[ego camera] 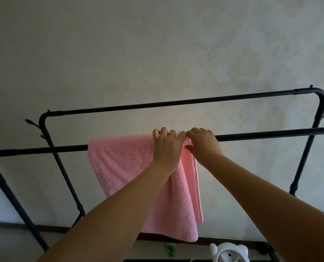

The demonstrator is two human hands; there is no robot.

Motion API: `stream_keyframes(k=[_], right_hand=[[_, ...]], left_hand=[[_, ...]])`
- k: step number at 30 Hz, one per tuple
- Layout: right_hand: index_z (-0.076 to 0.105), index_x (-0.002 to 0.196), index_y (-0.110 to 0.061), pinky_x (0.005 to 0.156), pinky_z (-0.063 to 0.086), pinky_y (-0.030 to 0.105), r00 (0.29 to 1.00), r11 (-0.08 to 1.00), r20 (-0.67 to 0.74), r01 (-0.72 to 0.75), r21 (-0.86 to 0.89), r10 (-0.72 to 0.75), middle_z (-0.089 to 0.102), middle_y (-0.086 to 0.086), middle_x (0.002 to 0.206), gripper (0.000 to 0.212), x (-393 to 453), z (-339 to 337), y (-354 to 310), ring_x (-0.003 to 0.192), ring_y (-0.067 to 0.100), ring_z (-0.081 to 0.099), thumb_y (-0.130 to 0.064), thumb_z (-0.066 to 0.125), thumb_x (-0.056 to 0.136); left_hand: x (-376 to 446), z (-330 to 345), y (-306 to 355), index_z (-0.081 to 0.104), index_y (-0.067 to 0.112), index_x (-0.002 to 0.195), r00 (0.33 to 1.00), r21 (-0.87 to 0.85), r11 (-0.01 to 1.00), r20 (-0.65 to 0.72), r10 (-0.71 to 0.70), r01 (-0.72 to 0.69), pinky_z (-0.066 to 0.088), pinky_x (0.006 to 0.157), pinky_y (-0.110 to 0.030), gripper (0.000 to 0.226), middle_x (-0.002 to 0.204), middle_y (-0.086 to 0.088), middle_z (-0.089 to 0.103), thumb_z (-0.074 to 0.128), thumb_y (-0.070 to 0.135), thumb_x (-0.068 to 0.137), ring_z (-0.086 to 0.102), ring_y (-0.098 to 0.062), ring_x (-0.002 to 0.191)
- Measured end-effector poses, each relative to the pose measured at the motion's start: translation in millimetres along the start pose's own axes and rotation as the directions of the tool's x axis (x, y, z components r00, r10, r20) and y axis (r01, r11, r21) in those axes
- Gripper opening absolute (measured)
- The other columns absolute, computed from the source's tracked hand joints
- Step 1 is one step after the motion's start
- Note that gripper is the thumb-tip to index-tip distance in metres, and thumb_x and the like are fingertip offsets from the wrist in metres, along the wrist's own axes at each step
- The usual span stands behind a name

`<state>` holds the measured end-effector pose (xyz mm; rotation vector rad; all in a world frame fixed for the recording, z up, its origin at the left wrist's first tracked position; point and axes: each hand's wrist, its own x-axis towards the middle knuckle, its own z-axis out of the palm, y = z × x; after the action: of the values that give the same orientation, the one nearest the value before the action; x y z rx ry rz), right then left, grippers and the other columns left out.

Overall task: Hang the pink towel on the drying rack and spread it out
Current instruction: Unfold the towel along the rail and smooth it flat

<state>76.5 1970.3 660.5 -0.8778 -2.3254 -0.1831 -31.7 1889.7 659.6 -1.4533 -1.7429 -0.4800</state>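
Note:
The pink towel (pixel 123 163) hangs over the near rail of the black drying rack (pixel 270 133), left of the rail's middle. Its right part is bunched and droops lower than its left part. My left hand (pixel 166 146), with a ring on one finger, grips the towel's top edge on the rail. Right beside it, touching, my right hand (pixel 204 143) pinches the bunched right edge of the towel at the rail. Both forearms reach up from the bottom of the view and hide part of the cloth.
A second rail of the rack (pixel 176 102) runs farther back, close to the pale patterned wall. Small hooks stick out at the rack's left end (pixel 32 123). Below, a white fan (pixel 229 252) and a small green object (pixel 170 249) sit near the floor.

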Motion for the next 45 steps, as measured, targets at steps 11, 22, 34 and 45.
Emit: stream_keyframes(k=[11,22,34,45], right_hand=[[0.067,0.107,-0.026,0.112,0.023,0.046,0.999,0.93,-0.006,0.037,-0.365,-0.042,0.063,-0.003,0.109,0.022,-3,9,-13,0.113,0.022,0.054,-0.022,0.065,0.085],[0.069,0.102,-0.025,0.108,0.028,0.048,0.98,0.907,0.015,-0.177,-0.383,0.198,0.064,-0.002,0.112,0.05,23,1,-68,0.116,0.023,0.053,-0.065,0.042,0.09],[0.063,0.106,-0.014,0.054,0.045,0.023,0.98,0.941,0.037,-0.178,-0.289,0.197,0.062,0.0,0.088,0.018,38,37,-153,0.07,0.014,0.059,-0.009,0.065,0.088],[0.067,0.104,-0.017,0.065,0.056,0.025,0.978,0.917,0.057,-0.169,-0.361,0.202,0.062,-0.001,0.09,0.02,41,31,-160,0.079,0.013,0.062,-0.008,0.065,0.086]], left_hand=[[-12,-12,-65,0.069,0.028,0.105,0.964,0.414,0.9,0.263,0.027,-0.138,0.027,0.099,-0.045,0.025,0.104,0.0,0.055,0.052,0.022,0.089,0.042,-0.026,0.104],[-19,-29,-133,0.069,0.026,0.102,0.96,0.378,0.923,0.223,-0.172,0.077,0.024,0.093,-0.049,0.035,0.105,-0.004,0.059,0.04,0.037,0.085,0.044,-0.027,0.098],[-18,-9,-159,0.063,0.033,0.115,0.961,0.198,0.98,0.266,-0.077,0.023,0.03,0.089,-0.045,0.029,0.105,-0.002,0.055,0.054,0.02,0.09,0.054,-0.027,0.095],[-29,-17,-230,0.063,0.032,0.112,0.946,0.41,0.912,0.285,-0.152,0.024,0.03,0.093,-0.043,0.025,0.11,0.002,0.058,0.053,0.025,0.09,0.051,-0.025,0.102]])
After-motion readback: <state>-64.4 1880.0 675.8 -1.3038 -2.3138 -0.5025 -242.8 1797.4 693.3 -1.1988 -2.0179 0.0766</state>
